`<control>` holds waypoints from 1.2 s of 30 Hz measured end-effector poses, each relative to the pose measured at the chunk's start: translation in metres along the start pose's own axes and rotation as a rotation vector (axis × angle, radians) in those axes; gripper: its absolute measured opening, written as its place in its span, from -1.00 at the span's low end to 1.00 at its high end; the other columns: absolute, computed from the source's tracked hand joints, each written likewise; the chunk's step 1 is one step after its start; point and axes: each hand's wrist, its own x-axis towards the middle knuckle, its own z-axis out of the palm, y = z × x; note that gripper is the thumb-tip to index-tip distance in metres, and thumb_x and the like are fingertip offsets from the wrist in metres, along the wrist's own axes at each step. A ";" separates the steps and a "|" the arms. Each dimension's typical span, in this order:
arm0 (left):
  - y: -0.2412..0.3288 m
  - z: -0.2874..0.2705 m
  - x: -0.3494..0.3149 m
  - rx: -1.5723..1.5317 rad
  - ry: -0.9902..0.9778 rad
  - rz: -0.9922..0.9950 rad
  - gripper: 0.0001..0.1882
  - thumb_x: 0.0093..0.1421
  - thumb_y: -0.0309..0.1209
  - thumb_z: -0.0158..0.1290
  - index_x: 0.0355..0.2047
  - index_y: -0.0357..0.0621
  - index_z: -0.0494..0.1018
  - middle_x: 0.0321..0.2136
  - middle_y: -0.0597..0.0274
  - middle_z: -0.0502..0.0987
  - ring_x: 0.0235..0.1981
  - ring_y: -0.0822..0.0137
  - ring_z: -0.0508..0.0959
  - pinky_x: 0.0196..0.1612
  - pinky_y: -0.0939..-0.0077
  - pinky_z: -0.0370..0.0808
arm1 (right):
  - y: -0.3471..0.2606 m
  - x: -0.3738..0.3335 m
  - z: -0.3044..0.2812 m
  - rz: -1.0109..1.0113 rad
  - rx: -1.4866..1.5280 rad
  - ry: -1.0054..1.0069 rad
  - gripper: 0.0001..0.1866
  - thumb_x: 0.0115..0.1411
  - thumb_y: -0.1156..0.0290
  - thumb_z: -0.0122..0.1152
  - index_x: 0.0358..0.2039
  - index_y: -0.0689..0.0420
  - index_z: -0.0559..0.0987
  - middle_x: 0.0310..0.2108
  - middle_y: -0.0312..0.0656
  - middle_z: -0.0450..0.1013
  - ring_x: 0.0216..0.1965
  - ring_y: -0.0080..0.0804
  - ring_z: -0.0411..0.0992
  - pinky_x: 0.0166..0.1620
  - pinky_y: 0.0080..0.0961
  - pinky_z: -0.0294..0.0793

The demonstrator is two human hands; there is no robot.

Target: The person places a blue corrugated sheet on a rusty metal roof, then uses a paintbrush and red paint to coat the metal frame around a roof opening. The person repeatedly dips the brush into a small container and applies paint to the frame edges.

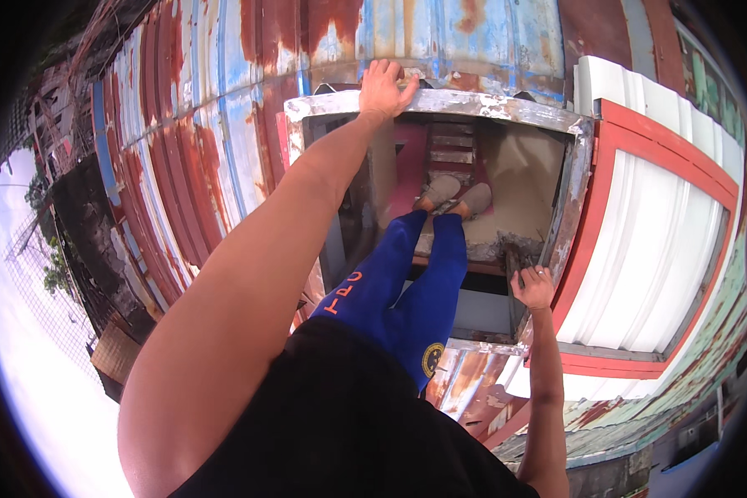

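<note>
Rusty roofing (249, 141) lies left of the hatch frame (481, 106), a red-bordered panel (639, 241) right of it. The left hand (383, 89) lays bent fingers over the frame's far edge; the right hand (534, 289) curls fingers at its right side; whether either grips, I cannot tell.

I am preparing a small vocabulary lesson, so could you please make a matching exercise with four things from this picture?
1. left hand
2. right hand
3. ribbed panel
4. leggings

A. blue
B. at the far edge of the framed opening
C. white, bordered in red
D. near the lower right corner of the opening, with fingers bent

Pairs: 1-B, 2-D, 3-C, 4-A.
</note>
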 end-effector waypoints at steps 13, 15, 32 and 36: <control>0.011 -0.005 -0.007 0.049 0.025 -0.130 -0.56 0.30 0.08 0.15 -0.26 -0.06 0.57 -0.16 0.17 0.53 0.04 0.09 0.45 0.17 0.11 0.35 | 0.002 -0.008 0.007 -0.047 -0.027 -0.032 -0.69 0.12 0.35 0.39 -0.63 0.01 0.42 -0.59 -0.23 0.38 -0.44 -0.22 0.41 -0.30 -0.23 0.34; 0.012 -0.004 -0.007 0.018 0.028 -0.122 -0.58 0.30 0.06 0.16 -0.26 -0.06 0.56 -0.18 0.17 0.52 0.00 0.08 0.44 0.15 0.11 0.35 | 0.006 -0.007 0.005 -0.037 -0.010 -0.056 -0.70 0.11 0.35 0.39 -0.63 0.01 0.42 -0.60 -0.24 0.37 -0.46 -0.22 0.41 -0.31 -0.24 0.33; 0.005 -0.011 -0.001 -0.065 0.053 -0.002 -0.58 0.25 0.04 0.20 -0.27 -0.07 0.52 -0.22 0.12 0.47 -0.03 0.04 0.43 0.11 0.10 0.34 | -0.003 0.005 0.002 -0.055 -0.031 -0.113 -0.70 0.08 0.32 0.38 -0.65 0.00 0.43 -0.59 -0.22 0.38 -0.45 -0.20 0.40 -0.31 -0.20 0.30; 0.007 -0.011 -0.003 -0.039 0.062 0.021 -0.58 0.25 0.04 0.20 -0.26 -0.08 0.51 -0.21 0.11 0.47 -0.03 0.03 0.43 0.11 0.08 0.34 | 0.000 -0.001 0.006 -0.073 -0.041 -0.113 -0.72 0.07 0.31 0.38 -0.64 0.01 0.44 -0.59 -0.22 0.38 -0.44 -0.18 0.41 -0.30 -0.20 0.31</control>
